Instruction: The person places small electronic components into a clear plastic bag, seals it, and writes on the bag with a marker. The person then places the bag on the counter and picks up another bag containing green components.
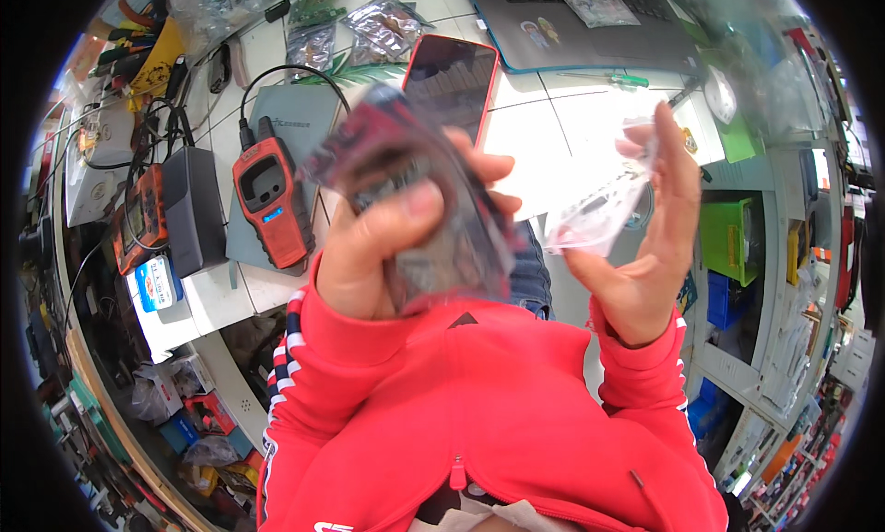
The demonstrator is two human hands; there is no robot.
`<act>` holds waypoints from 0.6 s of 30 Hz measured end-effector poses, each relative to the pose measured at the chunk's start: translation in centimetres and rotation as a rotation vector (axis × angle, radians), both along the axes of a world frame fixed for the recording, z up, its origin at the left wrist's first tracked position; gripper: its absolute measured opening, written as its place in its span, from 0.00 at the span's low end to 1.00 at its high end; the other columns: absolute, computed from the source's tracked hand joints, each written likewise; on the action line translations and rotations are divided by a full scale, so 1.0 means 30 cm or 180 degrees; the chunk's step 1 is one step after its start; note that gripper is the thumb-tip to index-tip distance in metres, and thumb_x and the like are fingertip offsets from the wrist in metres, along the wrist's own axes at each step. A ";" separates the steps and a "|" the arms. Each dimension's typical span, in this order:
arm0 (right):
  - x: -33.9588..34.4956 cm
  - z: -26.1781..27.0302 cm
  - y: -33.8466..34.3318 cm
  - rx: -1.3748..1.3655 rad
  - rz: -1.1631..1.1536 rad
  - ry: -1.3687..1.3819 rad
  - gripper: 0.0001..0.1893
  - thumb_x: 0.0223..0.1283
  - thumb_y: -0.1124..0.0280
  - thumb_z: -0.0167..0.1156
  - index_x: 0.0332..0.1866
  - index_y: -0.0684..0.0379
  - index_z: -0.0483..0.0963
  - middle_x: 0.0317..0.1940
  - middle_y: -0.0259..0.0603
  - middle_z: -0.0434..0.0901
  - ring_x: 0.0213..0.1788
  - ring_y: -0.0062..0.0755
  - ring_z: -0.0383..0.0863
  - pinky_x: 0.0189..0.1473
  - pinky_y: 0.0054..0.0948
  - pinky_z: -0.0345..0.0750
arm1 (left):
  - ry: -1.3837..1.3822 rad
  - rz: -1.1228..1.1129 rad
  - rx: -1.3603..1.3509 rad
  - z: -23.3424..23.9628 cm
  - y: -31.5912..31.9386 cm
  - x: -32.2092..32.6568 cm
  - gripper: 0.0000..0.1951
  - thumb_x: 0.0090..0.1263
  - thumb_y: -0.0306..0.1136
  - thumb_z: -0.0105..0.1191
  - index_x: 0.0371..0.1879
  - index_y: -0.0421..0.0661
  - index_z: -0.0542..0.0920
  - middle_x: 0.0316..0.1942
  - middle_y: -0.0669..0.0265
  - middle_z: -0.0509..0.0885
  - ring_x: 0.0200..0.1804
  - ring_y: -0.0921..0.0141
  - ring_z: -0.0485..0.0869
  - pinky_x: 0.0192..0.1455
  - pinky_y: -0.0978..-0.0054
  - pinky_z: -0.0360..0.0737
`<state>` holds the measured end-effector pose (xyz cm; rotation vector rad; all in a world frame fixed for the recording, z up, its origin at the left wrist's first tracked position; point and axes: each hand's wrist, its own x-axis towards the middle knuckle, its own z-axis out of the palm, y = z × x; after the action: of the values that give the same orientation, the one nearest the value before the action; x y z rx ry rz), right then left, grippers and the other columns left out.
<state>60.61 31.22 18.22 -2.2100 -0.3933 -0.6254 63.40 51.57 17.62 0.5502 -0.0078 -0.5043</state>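
A translucent dark plastic bag is gripped between the thumb and fingers of my left hand, raised over the table's near edge. Its contents are blurred; something dark and flat shows through. On the right, my right hand holds a small clear zip bag at its lower edge by the thumb, fingers spread upward. Small dark things or marks show on that bag. Behind the dark bag lies a phone with a red edge. An orange-and-black handheld device with a cable rests on a grey-green book.
A laptop stands at the back right, near a green-handled screwdriver. Bagged parts lie at the back. At left are a black case, another orange device and a yellow tool holder. Green bins fill shelving at right.
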 end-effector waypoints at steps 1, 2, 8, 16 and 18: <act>-0.006 -0.002 -0.010 0.0043 -0.0132 0.0020 0.47 0.33 0.69 0.64 0.67 0.66 0.54 0.58 0.46 0.64 0.58 0.37 0.66 0.60 0.36 0.63 | -0.0249 -0.0340 0.0298 -0.002 0.008 -0.008 0.21 0.63 0.31 0.47 0.57 0.44 0.68 0.61 0.46 0.67 0.49 0.52 0.80 0.48 0.56 0.80; -0.011 -0.002 -0.018 0.0085 -0.0260 0.0017 0.47 0.33 0.70 0.64 0.67 0.66 0.54 0.59 0.46 0.63 0.58 0.37 0.66 0.60 0.35 0.63 | -0.0228 -0.0472 0.0310 -0.008 0.008 -0.021 0.21 0.59 0.29 0.50 0.53 0.42 0.71 0.62 0.43 0.64 0.46 0.51 0.81 0.46 0.58 0.81; -0.002 -0.005 0.037 -0.0520 -0.0113 -0.0514 0.41 0.39 0.62 0.69 0.62 0.61 0.62 0.55 0.46 0.65 0.55 0.41 0.68 0.63 0.43 0.59 | -0.0228 -0.0926 -0.0100 -0.013 0.011 -0.050 0.27 0.53 0.15 0.53 0.57 0.32 0.68 0.59 0.53 0.70 0.45 0.62 0.82 0.50 0.68 0.78; 0.104 0.055 0.079 -0.1568 0.0720 -0.1173 0.37 0.43 0.55 0.69 0.61 0.49 0.64 0.56 0.46 0.67 0.57 0.47 0.69 0.65 0.55 0.55 | -0.0183 -0.0956 0.1025 0.072 0.104 -0.046 0.28 0.55 0.16 0.52 0.59 0.34 0.68 0.60 0.56 0.69 0.47 0.72 0.79 0.51 0.76 0.74; 0.145 0.088 0.087 -0.1728 0.0891 -0.1050 0.38 0.42 0.54 0.70 0.62 0.49 0.63 0.60 0.50 0.65 0.60 0.51 0.67 0.65 0.56 0.55 | -0.0457 -0.0582 0.1256 0.091 0.125 -0.031 0.27 0.55 0.16 0.53 0.58 0.34 0.69 0.61 0.57 0.69 0.48 0.72 0.78 0.51 0.77 0.74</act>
<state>64.96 33.83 20.87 -2.4829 -1.1354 -0.7978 62.45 55.32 20.35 0.9776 -0.0979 -0.6486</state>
